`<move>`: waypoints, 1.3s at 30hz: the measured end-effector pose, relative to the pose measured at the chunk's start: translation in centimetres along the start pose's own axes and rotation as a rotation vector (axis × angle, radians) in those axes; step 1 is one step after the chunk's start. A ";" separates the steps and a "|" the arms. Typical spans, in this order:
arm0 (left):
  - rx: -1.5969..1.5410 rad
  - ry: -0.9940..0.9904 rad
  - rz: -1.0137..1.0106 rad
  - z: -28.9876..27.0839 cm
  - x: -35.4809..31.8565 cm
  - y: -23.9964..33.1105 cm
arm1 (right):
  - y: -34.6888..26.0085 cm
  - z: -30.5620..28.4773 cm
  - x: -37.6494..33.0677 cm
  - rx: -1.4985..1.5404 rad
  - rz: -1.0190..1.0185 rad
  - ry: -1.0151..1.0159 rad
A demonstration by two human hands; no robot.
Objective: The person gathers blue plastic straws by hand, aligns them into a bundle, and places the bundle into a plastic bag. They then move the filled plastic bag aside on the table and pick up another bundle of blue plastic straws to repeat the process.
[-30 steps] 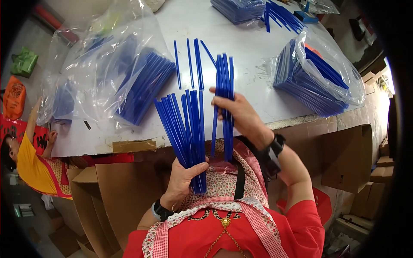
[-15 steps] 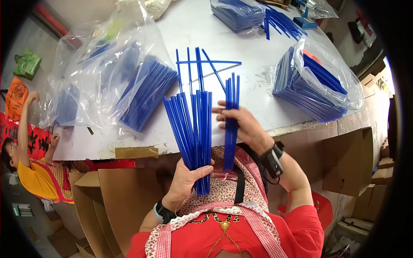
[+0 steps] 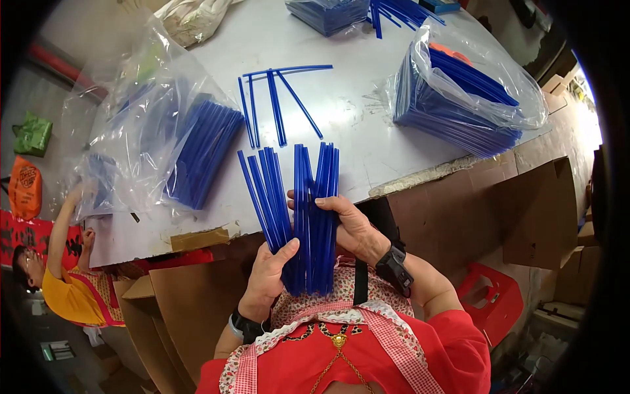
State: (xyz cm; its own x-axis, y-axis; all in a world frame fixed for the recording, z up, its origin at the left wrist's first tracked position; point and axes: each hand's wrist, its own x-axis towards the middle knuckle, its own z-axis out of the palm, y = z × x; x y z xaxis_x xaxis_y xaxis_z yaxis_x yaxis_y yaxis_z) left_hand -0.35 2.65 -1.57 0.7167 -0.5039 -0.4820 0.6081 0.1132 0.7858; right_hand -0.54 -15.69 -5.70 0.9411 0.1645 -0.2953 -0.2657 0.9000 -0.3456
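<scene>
A fanned bundle of thin blue plastic strips (image 3: pixel 268 190) stands in front of my body, just off the table's near edge. My left hand (image 3: pixel 268 274) grips it low down, thumb across the front. Higher up on the right side, my right hand (image 3: pixel 348 223) is closed around more blue strips (image 3: pixel 326 174), its thumb over their front. The two bunches meet at their lower ends. Beyond them, several loose blue strips (image 3: pixel 275 108) lie on the white table, one of them crosswise over the far ends of the others.
Clear bags of blue strips stand on the table (image 3: pixel 354 144), a large bag (image 3: pixel 203 154) at left and another bag (image 3: pixel 453 108) at right. Cardboard boxes (image 3: pixel 203 315) are below the near edge. A co-worker in a yellow sleeve (image 3: pixel 56 292) reaches in at left.
My right hand has brought its strips left and down against the bundle in my left hand. The view has shifted, so the table things appear higher and further left.
</scene>
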 end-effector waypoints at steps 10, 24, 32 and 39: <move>-0.040 0.063 0.035 -0.4 -0.2 0.2 | 0.0 -0.4 -0.3 0.196 0.020 -0.170; -0.104 0.023 -0.005 0.0 0.2 0.8 | -0.2 -0.5 -0.3 0.228 0.004 -0.203; 0.191 -0.069 0.278 1.7 1.9 -2.8 | 1.5 2.7 -1.5 -0.250 -0.213 0.142; 1.204 0.180 0.173 2.6 2.4 -0.4 | 1.7 2.4 -1.0 -0.483 -0.337 0.156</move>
State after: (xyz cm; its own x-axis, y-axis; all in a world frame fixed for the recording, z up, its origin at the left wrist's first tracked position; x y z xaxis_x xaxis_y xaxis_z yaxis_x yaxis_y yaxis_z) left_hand 0.24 -0.80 -2.06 0.8512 -0.4249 -0.3080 -0.1344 -0.7438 0.6547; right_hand -1.41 -13.34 -3.90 0.9579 -0.1919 -0.2137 -0.0573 0.6014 -0.7969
